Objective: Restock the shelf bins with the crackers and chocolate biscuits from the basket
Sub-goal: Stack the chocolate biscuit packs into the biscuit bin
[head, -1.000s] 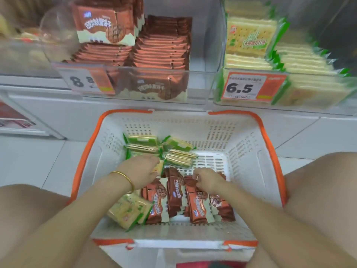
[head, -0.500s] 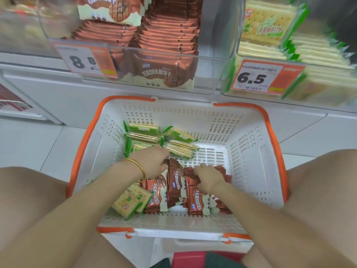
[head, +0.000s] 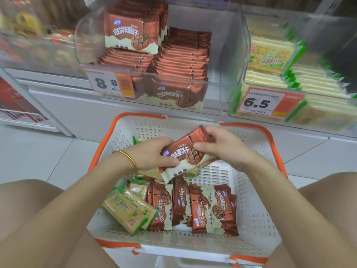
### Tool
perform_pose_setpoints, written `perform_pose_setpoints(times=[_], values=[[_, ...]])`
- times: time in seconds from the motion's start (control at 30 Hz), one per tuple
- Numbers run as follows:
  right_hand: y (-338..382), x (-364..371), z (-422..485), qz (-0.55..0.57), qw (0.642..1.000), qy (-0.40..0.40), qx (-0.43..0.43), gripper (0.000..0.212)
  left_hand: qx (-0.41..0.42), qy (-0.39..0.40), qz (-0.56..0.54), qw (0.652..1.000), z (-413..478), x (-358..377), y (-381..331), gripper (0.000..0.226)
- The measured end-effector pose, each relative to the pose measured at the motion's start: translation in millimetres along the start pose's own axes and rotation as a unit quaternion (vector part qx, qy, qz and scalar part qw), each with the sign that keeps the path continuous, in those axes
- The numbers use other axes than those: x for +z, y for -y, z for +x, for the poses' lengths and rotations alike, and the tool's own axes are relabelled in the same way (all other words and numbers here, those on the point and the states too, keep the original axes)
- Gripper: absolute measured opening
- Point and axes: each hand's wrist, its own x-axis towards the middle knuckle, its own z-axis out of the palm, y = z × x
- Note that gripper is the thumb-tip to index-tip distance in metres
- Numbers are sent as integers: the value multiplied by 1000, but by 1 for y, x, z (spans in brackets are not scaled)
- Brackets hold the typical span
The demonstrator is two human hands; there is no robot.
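Both hands hold a stack of brown chocolate biscuit packs (head: 184, 153) above the white basket (head: 257, 213). My left hand (head: 152, 153) grips its left end and my right hand (head: 218, 147) grips its right end. More chocolate biscuit packs (head: 201, 206) lie in the basket's near half, with a green-and-cream cracker pack (head: 129, 211) at the near left. Other cracker packs further back are mostly hidden by my hands. The clear chocolate biscuit bin (head: 222, 74) is on the shelf ahead, and the cracker bin (head: 309, 105) stands to its right.
Price tags read 8.8 (head: 110, 83) on the biscuit bin and 6.5 (head: 264, 102) on the cracker bin. The basket has orange handles (head: 274, 149). My bare knees flank the basket. White tiled floor lies to the left, and another bin with blurred goods stands at far left.
Both hands were down among the packs in the basket; now they have lifted a stack of chocolate biscuit packs up above it. The view has tilted up toward the shelf bins.
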Motion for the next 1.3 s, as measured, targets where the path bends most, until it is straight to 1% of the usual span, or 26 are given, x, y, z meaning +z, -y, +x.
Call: perform_pose_setpoints(times=[0.03,0.1,0.17,0.23,0.3,0.33,0.37,0.4,0.43,0.47,0.5,0.57,0.63,0.7,0.73,0.77,0.8,0.83,0.87,0.9,0.97,1.07,1.13,1.2,1.23,1.3], values=[[17,-4,-2,16,999,-15,-26,20,14,-40,-47,998,-6,-16,-6,26],[47,-10,-4,18,997,-38,-65,33,48,-112,-120,985,-18,-50,-17,23],[75,-12,0,16,994,-49,-99,44,81,-168,-134,973,-30,-81,-26,27],[104,-11,12,15,987,-76,-142,41,103,-223,-135,960,-35,-108,-30,30],[133,-9,33,16,972,-143,-187,36,115,-331,-140,926,-34,-131,-29,34],[145,-9,47,18,961,-185,-205,35,115,-403,-110,901,-33,-140,-27,39],[155,-8,64,21,950,-222,-219,36,108,-473,-50,873,-31,-148,-21,44],[164,-6,81,20,939,-254,-229,37,96,-522,25,847,-29,-153,-13,46],[170,-3,99,10,931,-277,-236,38,83,-538,91,834,-26,-155,-4,46],[175,1,118,-8,927,-291,-238,38,69,-526,132,837,-21,-154,7,45],[178,4,137,-32,925,-295,-236,37,58,-504,152,848,-17,-151,16,45],[180,13,169,-71,924,-293,-233,38,42,-477,164,862,-9,-139,30,48],[181,21,192,-97,922,-301,-224,39,47,-473,177,862,-3,-131,36,53],[179,28,205,-122,920,-305,-213,37,55,-476,169,861,-2,-127,35,54],[178,30,208,-166,912,-316,-205,36,55,-478,168,860,-1,-127,34,53],[177,31,209,-237,890,-339,-191,36,57,-481,170,858,-1,-128,33,52],[176,32,209,-309,860,-365,-177,39,56,-481,168,859,-1,-128,33,50],[176,32,209,-357,836,-382,-167,45,53,-479,165,861,-2,-128,32,48],[176,33,207,-378,825,-389,-160,50,50,-475,163,863,-2,-127,31,45],[176,33,207,-382,823,-390,-157,55,50,-474,162,864,-2,-127,32,43],[175,35,206,-375,834,-377,-147,62,54,-475,158,864,-3,-127,31,41],[175,36,196,-351,846,-372,-151,63,84,-493,158,851,-6,-125,30,39],[177,32,173,-319,848,-381,-184,53,126,-504,164,839,-12,-117,22,33],[172,29,130,-256,862,-366,-240,36,157,-508,182,827,-19,-105,12,28],[165,29,102,-216,872,-349,-267,30,173,-501,196,825,-21,-97,8,26],[135,29,50,-146,899,-284,-299,21,210,-453,217,839,-21,-80,2,25]])
